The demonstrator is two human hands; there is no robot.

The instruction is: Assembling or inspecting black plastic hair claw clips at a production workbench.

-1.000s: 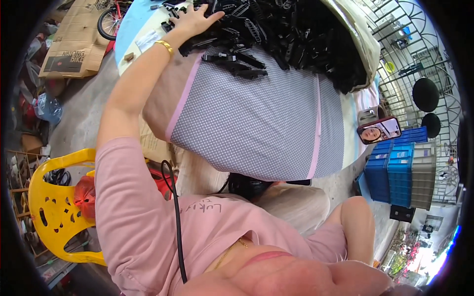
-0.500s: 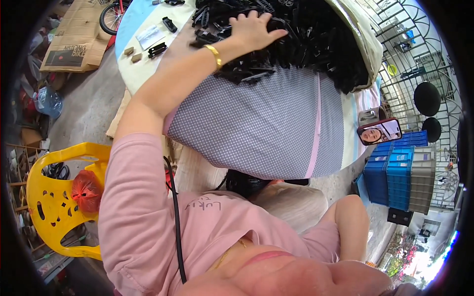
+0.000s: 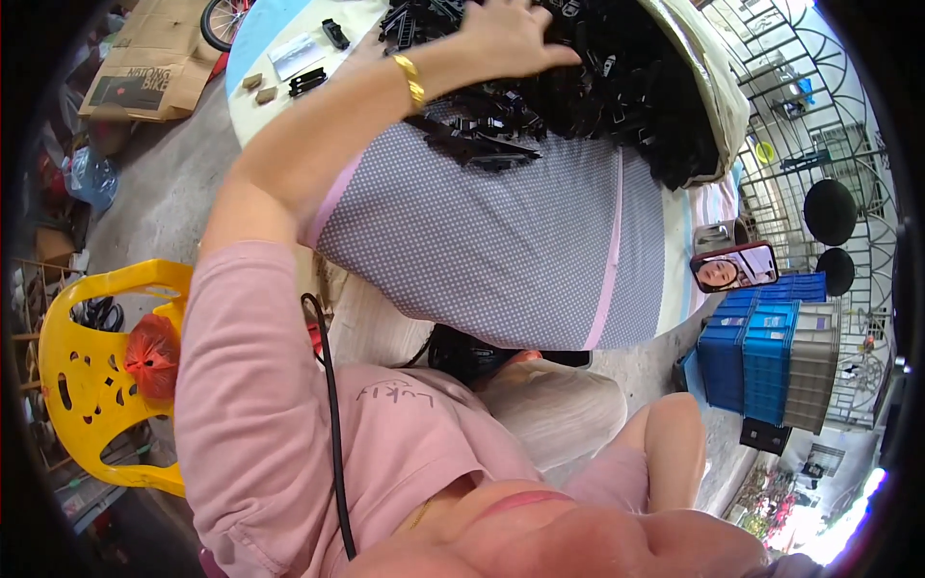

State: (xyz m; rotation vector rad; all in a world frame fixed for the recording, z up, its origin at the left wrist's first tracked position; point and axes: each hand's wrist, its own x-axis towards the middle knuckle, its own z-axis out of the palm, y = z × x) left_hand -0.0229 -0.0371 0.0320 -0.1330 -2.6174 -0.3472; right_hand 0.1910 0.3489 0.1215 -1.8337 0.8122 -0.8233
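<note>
My left hand (image 3: 506,43) reaches over a heap of black plastic parts (image 3: 617,87) at the far side of the table. Its fingers are spread, thumb out to the right, and I see nothing held in it. Slight blur softens the hand, and the fingertips run close to the upper edge. A gold bracelet (image 3: 409,83) is on that wrist. Several loose black pieces (image 3: 482,149) lie at the near edge of the heap, on grey dotted cloth (image 3: 482,231). My right arm (image 3: 674,443) is bent at my side; its hand is out of sight.
At the table's left lie a small clear bag (image 3: 297,56), a black part (image 3: 308,81) and two small brown blocks (image 3: 265,95). A phone (image 3: 734,268) stands at the right edge. Blue crates (image 3: 766,337) are beyond it. A yellow chair (image 3: 82,356) stands at left.
My left hand has moved a little farther out and to the right over the heap, fingers still spread. The whole view has shifted slightly.
</note>
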